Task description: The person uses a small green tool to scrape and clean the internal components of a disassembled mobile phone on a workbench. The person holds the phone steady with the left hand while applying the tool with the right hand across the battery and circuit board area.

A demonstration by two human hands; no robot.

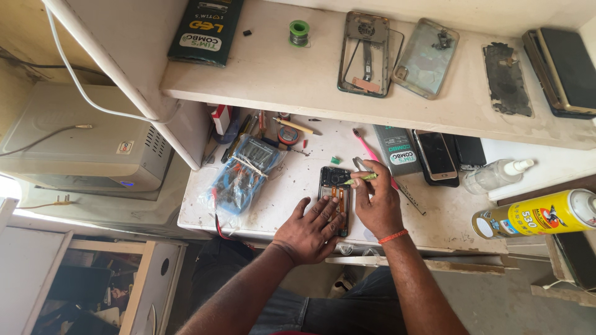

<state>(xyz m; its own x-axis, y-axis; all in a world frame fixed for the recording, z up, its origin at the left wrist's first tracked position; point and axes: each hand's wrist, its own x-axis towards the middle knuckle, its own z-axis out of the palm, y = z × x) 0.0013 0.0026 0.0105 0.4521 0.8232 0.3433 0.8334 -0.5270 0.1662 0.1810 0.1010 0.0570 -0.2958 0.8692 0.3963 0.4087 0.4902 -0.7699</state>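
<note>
An opened phone (334, 182) with its back off lies on the white worktable (434, 217), showing dark boards and an orange flex cable. My left hand (309, 228) rests flat on the phone's lower part, fingers spread, pinning it down. My right hand (376, 205) pinches a thin green-handled tool (361, 179) whose tip points left onto the phone's upper board. An orange band circles my right wrist.
A bagged multimeter (243, 175), a pink toothbrush (367, 149), two phones (437, 156), a clear spray bottle (496, 175) and a yellow spray can (537, 214) lie on the table. The shelf above holds phone frames (365, 53), a solder spool (298, 32) and a dark box (206, 30).
</note>
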